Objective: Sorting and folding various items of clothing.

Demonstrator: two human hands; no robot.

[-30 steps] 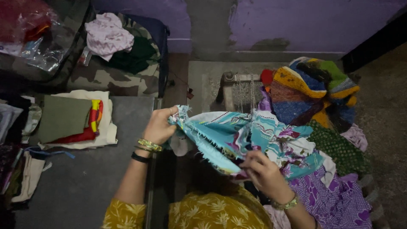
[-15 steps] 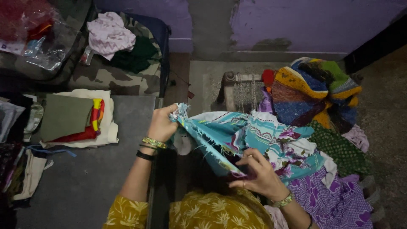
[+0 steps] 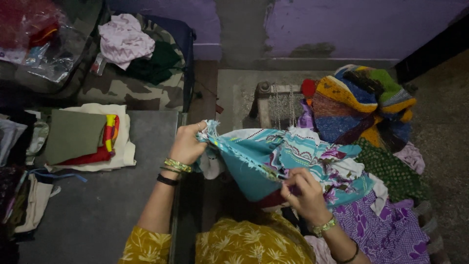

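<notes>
Right hand [image 3: 305,193] risen along frayed edge, 2 hands pinching turquoise printed cloth [image 3: 273,156], left hand [image 3: 188,144] gripping corner

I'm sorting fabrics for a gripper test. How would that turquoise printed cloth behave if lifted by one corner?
Probably floppy: the turquoise printed cloth sags and folds between the left hand and right hand. Likely light, since pinched fingers alone hold it up. Its frayed edge might shed threads or snag.

Frayed matt printed turquoise cloth [image 3: 273,156]; gold metal bangles [image 3: 176,165] shine glossy.
</notes>
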